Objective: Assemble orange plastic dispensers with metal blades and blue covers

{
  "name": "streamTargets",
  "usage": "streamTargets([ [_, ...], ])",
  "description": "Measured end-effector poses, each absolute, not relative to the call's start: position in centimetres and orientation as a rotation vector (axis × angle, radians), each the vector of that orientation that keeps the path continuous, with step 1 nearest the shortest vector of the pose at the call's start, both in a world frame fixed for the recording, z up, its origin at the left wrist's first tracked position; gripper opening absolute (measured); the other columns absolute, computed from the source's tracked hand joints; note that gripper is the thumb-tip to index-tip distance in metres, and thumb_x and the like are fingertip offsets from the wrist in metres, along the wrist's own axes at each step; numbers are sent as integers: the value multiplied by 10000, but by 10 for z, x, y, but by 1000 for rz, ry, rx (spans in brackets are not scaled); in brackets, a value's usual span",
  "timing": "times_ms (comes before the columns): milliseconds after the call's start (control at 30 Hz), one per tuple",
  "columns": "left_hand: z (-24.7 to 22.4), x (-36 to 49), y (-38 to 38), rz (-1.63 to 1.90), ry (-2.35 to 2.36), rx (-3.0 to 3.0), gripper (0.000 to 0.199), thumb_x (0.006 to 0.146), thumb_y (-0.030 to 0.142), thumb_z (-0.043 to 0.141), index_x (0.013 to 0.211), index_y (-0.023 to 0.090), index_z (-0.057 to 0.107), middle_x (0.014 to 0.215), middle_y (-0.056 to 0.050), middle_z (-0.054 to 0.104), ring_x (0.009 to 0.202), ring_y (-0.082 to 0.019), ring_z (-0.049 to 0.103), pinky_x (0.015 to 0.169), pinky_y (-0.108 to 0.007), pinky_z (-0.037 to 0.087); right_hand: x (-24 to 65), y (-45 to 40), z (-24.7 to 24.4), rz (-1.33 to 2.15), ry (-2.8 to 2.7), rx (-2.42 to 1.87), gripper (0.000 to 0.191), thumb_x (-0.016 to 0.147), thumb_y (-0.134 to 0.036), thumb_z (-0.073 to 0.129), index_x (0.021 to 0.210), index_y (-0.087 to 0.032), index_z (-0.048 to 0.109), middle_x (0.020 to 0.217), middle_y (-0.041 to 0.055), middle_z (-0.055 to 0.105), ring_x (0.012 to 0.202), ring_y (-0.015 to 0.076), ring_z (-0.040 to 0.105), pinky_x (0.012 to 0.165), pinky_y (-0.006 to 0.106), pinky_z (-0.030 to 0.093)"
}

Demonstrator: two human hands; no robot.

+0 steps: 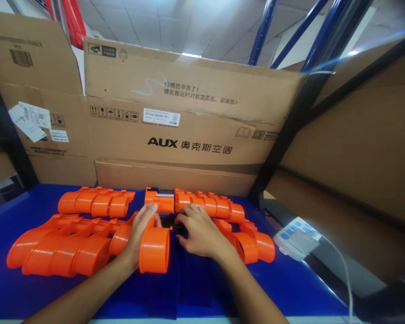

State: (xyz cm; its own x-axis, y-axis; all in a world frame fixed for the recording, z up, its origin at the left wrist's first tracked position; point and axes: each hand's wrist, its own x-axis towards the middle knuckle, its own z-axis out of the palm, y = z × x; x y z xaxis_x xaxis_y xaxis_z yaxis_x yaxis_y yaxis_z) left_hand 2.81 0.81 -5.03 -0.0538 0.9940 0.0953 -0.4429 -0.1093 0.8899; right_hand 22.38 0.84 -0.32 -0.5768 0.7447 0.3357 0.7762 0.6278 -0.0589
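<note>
My left hand (139,236) is closed around an orange plastic piece with a wide hollow ring (154,251), whose open end faces right. My right hand (200,230) is just to the right, its fingers bent and pinched at a small black part (181,228) that is mostly hidden behind them. Beyond both hands sits an orange piece (159,200) fitted with a grey ribbed strip and a dark part on top. Left of my left hand, a row of similar orange pieces (65,249) lies side by side, partly covered by my hand at its right end.
More orange rows lie at the back left (92,202), back right (211,204) and right (256,245) on the blue tabletop (121,297). A cardboard wall (189,121) closes off the back. A white power strip (297,238) with a cable is at the right edge, near black posts.
</note>
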Motion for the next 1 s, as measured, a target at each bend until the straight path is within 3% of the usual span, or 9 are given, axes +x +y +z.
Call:
streamTargets([
  [133,-49,27,7,1465,808,981,460,782,606,753,674,195,578,581,30,573,509,-109,491,548,-240,420,220,10,-9,-200,-2517,-1267,103,855,-274,722,923,-197,732,986,98,649,967,267,565,869,408,432],
  [333,-42,30,5,1492,814,951,464,734,609,791,679,194,590,595,15,612,532,-112,525,563,-231,434,222,15,-5,-235,-2327,-1272,100,903,-280,656,910,-199,715,995,110,678,981,284,579,868,421,458],
  [600,-40,34,-3,1440,769,865,441,759,565,801,960,207,640,577,37,609,465,-105,504,488,-209,385,227,10,12,-156,-1739,-990,169,968,-268,602,1112,-234,684,1032,95,730,990,285,633,876,437,508],
  [800,-43,36,-3,1495,791,958,553,797,515,787,1219,214,596,599,43,616,517,-111,520,531,-201,396,219,6,8,-30,-1864,-869,220,963,-256,627,1170,-267,699,1092,85,736,1027,283,636,912,460,512],
  [1000,-44,36,-2,1466,761,1017,597,804,486,779,1281,189,579,599,49,602,514,-114,523,535,-212,396,217,9,3,2,-1935,-842,247,964,-237,635,1196,-259,718,1113,91,722,1047,271,626,909,442,518],
])
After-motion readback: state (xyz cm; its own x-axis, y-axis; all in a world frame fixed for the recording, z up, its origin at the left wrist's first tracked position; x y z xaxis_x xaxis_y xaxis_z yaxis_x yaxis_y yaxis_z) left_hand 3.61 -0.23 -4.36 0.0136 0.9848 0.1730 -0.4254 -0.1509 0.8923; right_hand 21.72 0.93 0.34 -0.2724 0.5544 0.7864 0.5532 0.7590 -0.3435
